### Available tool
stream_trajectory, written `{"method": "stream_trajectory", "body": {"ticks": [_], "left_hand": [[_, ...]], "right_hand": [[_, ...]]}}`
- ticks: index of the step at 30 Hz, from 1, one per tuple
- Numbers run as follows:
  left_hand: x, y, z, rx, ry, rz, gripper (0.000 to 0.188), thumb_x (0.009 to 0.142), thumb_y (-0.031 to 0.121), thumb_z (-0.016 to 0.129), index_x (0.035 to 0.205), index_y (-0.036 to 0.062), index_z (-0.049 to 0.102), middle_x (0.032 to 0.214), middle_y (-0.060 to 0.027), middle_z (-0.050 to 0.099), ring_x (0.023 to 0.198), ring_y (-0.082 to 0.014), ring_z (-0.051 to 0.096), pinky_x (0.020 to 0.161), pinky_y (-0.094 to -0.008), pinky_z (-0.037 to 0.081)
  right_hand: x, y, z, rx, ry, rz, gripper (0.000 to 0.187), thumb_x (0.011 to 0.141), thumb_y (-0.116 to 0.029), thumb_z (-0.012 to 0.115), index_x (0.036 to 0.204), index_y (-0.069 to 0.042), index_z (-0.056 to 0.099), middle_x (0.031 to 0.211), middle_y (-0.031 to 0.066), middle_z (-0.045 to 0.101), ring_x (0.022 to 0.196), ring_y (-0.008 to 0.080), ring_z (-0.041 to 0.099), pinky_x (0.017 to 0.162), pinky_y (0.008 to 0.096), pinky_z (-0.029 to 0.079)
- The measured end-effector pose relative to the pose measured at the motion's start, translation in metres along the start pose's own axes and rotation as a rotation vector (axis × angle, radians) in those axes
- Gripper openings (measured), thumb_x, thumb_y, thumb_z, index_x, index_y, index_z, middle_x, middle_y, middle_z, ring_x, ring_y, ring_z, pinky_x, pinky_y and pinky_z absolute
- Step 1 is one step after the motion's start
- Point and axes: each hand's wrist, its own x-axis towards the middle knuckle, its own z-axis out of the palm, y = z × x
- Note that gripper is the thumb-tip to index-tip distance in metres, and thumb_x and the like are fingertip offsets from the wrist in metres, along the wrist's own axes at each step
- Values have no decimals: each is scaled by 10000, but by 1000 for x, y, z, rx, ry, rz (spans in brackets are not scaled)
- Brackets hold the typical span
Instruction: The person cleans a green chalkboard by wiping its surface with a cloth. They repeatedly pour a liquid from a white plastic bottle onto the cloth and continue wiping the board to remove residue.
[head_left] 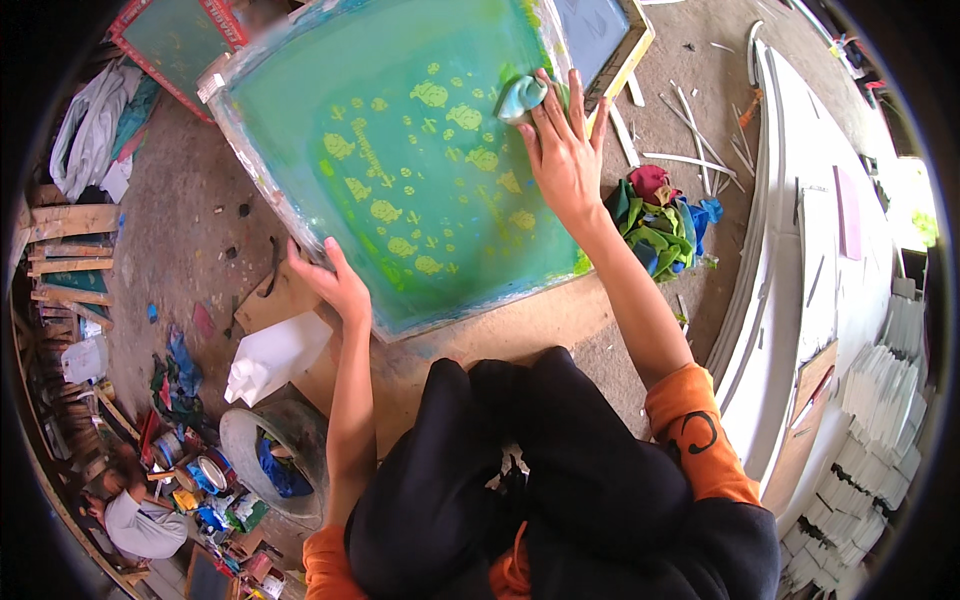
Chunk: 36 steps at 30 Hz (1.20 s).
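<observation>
A large screen-printing frame with green mesh and pale yellow fish-like shapes leans in front of my knees. At its lower left edge, my left hand holds the frame, thumb on the rim; some fingers are hidden. My right hand lies with spread fingers on the upper right of the mesh. Beside and partly under its fingers is a crumpled pale blue cloth. A white plastic jug stands left of my left forearm.
Coloured rags lie right of the frame, near white strips. A bucket with blue cloth stands lower left, beside cluttered tins. White sheets line the right. Another person is at far lower left.
</observation>
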Motion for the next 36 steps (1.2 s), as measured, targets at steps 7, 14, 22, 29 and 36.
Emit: {"method": "stream_trajectory", "body": {"ticks": [7, 14, 22, 29, 36], "left_hand": [[1, -2, -2, 5, 10, 41, 552, 920, 223, 522, 1319, -49, 255, 1251, -250, 367, 1111, -330, 453, 928, -419, 374], [-1, -1, -2, -12, -6, 18, 551, 940, 258, 485, 1332, -44, 243, 1284, -258, 356, 1131, -321, 433, 945, -403, 345], [-1, -5, -2, 20, -7, 13, 540, 937, 252, 487, 1326, -39, 252, 1263, -253, 378, 1119, -318, 440, 940, -401, 349], [0, -8, -1, 66, 6, 31, 565, 912, 250, 532, 1311, -52, 269, 1234, -258, 382, 1096, -336, 442, 924, -421, 358], [0, -9, -3, 16, 22, 41, 583, 900, 253, 552, 1305, -60, 273, 1219, -258, 385, 1097, -348, 434, 927, -434, 352]], "right_hand": [[8, 10, -12, 200, 276, 63, 85, 770, -82, 662, 787, -38, 592, 1079, 101, 566, 1063, 279, 503, 825, 408, 404], [12, -3, -5, 446, 291, 214, 213, 752, -28, 657, 952, -39, 584, 971, 112, 556, 894, 296, 508, 767, 377, 439], [5, -24, 9, 466, 211, -95, 207, 706, 58, 617, 896, -19, 641, 959, 80, 569, 913, 267, 525, 776, 362, 462], [24, -6, 13, 397, 322, -47, 216, 704, 69, 602, 880, -42, 660, 936, 94, 601, 904, 260, 558, 766, 361, 476], [-29, -7, 13, 478, 162, -197, 173, 698, 57, 625, 843, -28, 666, 935, 85, 611, 916, 261, 564, 777, 346, 480]]}}
